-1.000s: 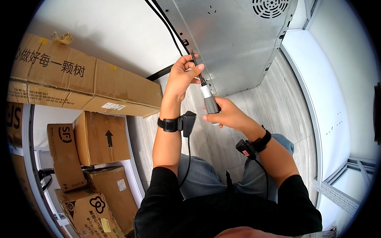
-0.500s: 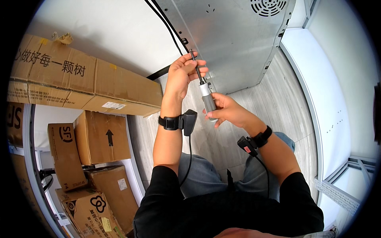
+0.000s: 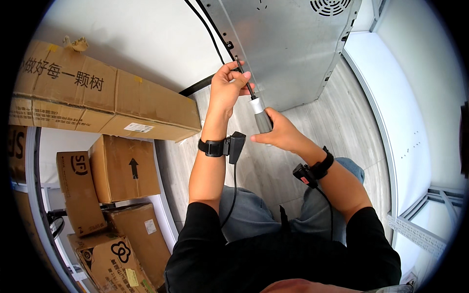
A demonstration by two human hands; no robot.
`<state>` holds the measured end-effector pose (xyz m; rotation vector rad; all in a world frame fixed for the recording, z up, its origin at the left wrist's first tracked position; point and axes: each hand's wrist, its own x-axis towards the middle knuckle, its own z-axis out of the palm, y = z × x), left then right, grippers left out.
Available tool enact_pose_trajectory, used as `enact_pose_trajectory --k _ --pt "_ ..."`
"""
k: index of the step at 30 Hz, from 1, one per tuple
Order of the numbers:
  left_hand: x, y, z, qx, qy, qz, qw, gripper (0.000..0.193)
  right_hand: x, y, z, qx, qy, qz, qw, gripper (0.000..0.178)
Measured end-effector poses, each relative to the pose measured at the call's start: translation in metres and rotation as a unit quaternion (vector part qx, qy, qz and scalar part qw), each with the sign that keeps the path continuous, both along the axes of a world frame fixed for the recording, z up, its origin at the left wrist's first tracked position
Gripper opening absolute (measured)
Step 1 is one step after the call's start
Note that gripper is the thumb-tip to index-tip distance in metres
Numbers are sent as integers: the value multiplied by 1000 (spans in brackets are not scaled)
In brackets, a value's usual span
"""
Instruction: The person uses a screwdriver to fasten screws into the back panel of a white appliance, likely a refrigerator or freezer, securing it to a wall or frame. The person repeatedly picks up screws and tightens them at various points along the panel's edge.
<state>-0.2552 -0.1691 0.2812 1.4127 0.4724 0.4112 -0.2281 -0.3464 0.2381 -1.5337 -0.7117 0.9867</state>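
**Screwdriver at the edge of a metal panel**

The right hand (image 3: 281,134) is closed around the grey handle of a screwdriver (image 3: 260,117), and the shaft runs up and away from it to the left edge of a silver sheet-metal back panel (image 3: 288,53). The left hand (image 3: 229,88) is just above the right one; its fingers (image 3: 243,78) pinch the thin shaft near the tip and guide it to a small bracket or screw point on the panel edge. I cannot tell if a screw is really there, it is too small.

What could go wrong: the tip may slip off the screw head, because the tool is held at a slant and the left fingers are very near to the tip, so they could be scratched against the sharp metal edge. A loose screw could also fall down to the floor and roll away. The black cable (image 3: 207,29), which runs along the panel edge just beyond the left hand, could be pinched or pricked if the shaft jumps.

Both wrists carry black bands with small devices and thin wires. Below the hands there is a light wood-pattern floor (image 3: 342,127). To the left of the left hand, big cardboard boxes (image 3: 97,102) lie against a white wall (image 3: 141,34). To the right of the right hand stands a white board with a metal slotted rail.
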Motion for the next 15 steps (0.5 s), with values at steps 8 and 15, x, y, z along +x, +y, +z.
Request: enact_pose_trajectory --k 8,15 --pt "-6 -7 16 -10 -15 8 1000 29 -1 -11 3 -25 -44 19 999 41" --pt "-3 -18 10 -7 -103 46 994 26 24 -52 56 -46 -13 45 998 32"
